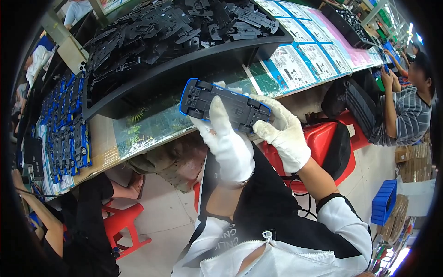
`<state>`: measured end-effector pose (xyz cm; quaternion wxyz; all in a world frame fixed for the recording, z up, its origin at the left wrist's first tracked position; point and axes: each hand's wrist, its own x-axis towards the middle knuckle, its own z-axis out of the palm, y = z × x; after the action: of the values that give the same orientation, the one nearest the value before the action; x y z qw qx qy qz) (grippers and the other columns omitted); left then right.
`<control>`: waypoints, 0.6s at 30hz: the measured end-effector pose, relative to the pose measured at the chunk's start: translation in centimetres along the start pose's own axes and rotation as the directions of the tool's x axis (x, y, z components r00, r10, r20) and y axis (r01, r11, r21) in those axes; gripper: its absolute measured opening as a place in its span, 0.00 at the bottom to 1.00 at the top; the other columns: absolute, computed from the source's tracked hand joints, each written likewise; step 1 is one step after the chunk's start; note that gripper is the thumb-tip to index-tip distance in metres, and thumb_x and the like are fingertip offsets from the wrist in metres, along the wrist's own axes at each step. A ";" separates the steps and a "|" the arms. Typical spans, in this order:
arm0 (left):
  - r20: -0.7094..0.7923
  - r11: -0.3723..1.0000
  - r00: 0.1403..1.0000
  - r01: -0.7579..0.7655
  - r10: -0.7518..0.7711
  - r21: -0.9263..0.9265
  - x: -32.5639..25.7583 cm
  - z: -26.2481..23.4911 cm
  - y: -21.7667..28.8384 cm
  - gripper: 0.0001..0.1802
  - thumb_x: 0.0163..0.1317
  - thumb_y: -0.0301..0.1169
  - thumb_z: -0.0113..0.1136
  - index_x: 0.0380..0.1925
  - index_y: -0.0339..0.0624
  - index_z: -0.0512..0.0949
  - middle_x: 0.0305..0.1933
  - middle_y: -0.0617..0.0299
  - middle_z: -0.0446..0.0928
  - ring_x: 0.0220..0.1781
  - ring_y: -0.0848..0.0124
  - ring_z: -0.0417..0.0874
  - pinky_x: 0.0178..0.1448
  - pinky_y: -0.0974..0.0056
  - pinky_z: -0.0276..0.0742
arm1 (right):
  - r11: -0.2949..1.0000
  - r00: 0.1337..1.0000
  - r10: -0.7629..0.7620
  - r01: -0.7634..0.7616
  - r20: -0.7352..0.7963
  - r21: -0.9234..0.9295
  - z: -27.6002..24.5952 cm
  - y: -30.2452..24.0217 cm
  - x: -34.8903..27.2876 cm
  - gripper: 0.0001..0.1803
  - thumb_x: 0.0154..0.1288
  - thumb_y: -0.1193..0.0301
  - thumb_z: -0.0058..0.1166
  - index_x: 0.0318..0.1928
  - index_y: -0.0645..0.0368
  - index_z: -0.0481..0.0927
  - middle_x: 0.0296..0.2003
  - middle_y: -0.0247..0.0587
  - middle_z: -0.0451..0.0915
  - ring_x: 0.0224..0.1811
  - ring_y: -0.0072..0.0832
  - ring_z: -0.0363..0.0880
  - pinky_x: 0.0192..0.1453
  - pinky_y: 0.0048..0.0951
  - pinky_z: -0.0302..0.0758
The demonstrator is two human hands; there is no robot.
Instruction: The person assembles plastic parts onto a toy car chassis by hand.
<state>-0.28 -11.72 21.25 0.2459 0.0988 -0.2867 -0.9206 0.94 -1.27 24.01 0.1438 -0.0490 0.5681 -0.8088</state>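
Between my two gloved hands is a blue toy car, turned so that its black underside faces up. My left hand, in a white glove, grips the car's left part, its thumb lying across the underside. At the car's right end my right hand, also gloved, closes its thumb and fingers round the edge. The car is held above my lap, in front of the table edge. The fingers beneath the car are mostly hidden.
A black bin heaped with black car bases stands on the table ahead. Several blue toy cars lie upside down in rows at left. Printed sheets cover the table at right. Red stools and co-workers are on both sides.
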 end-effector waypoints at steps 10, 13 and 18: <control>-0.154 0.991 0.984 -0.066 0.084 0.114 0.1 0.5 0.1 0.21 0.72 0.41 0.52 0.58 0.40 0.67 0.48 0.54 0.77 0.46 0.67 0.80 0.52 0.61 0.79 | 0.999 1.000 0.016 -0.017 0.026 0.046 0.5 0.6 0.1 0.36 0.61 0.75 0.66 0.68 0.62 0.65 0.60 0.40 0.73 0.63 0.28 0.70 0.68 0.32 0.67; -0.166 0.988 0.981 -0.076 0.097 0.132 -0.1 0.4 -0.3 0.22 0.72 0.41 0.53 0.60 0.41 0.65 0.49 0.55 0.77 0.47 0.66 0.80 0.52 0.60 0.79 | 0.998 0.998 0.055 -0.053 -0.042 0.046 0.2 1.3 -0.1 0.37 0.61 0.75 0.66 0.68 0.62 0.64 0.60 0.40 0.73 0.63 0.28 0.70 0.69 0.32 0.66; -0.113 0.999 0.993 0.032 -0.029 0.027 0.1 0.3 0.5 0.24 0.71 0.41 0.54 0.61 0.42 0.64 0.52 0.55 0.76 0.48 0.66 0.80 0.53 0.60 0.79 | 0.998 0.998 -0.054 0.055 -0.029 0.007 0.4 2.3 -0.2 0.39 0.61 0.76 0.66 0.70 0.61 0.61 0.61 0.41 0.72 0.62 0.27 0.70 0.66 0.30 0.69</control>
<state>-0.29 -11.98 21.71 0.2463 0.1586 -0.2840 -0.9130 1.58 -2.28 22.03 0.1138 -0.0525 0.5654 -0.8152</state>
